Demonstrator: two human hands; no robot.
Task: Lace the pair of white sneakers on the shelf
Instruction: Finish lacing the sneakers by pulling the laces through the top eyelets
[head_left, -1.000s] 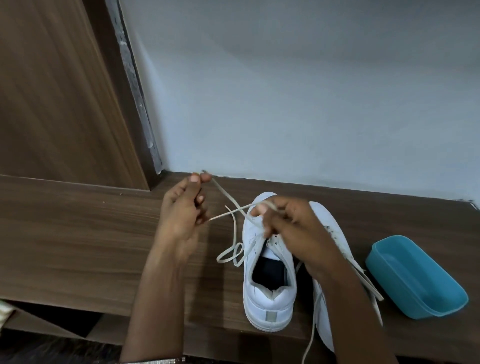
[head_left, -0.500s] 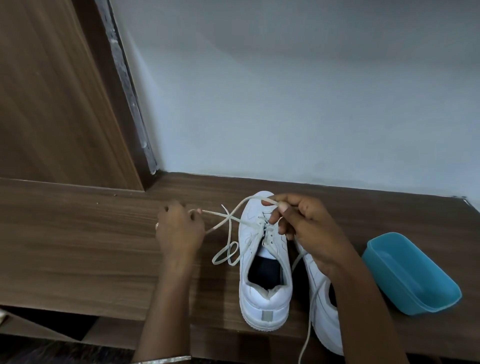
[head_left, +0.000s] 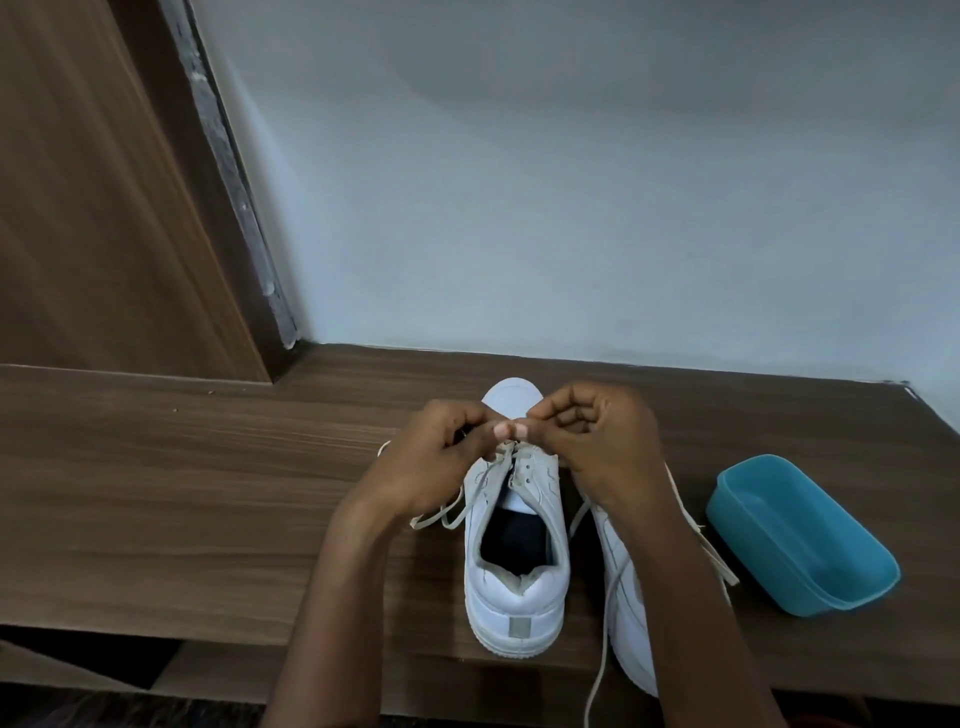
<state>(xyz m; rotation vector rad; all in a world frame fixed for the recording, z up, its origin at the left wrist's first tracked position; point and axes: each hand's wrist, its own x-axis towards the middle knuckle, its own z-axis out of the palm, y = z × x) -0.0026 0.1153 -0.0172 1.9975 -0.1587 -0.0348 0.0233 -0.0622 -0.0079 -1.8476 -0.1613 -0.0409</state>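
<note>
Lacing, head view. Pinched the lace (head_left: 426, 518) above the upper eyelets with the left hand (head_left: 441, 462) and the right hand (head_left: 597, 447), both with fingers curled and thumb tips touching each other. Judged this as a threading step, with some eyelets not yet filled. Needed to keep the lace flat and not twisted, to pull both ends equally, and to avoid dragging the shoe along the board. Found the first sneaker (head_left: 514, 587) upright on the wooden shelf (head_left: 208, 493), heel toward the camera, toe toward the wall, loose lace ends lying at its left side. Found the second sneaker (head_left: 621, 571) just beside it, partly hidden under the right forearm. Looked white, clean, with dark inside. Noted a blue tub (head_left: 800, 535) apart, further right.
</note>
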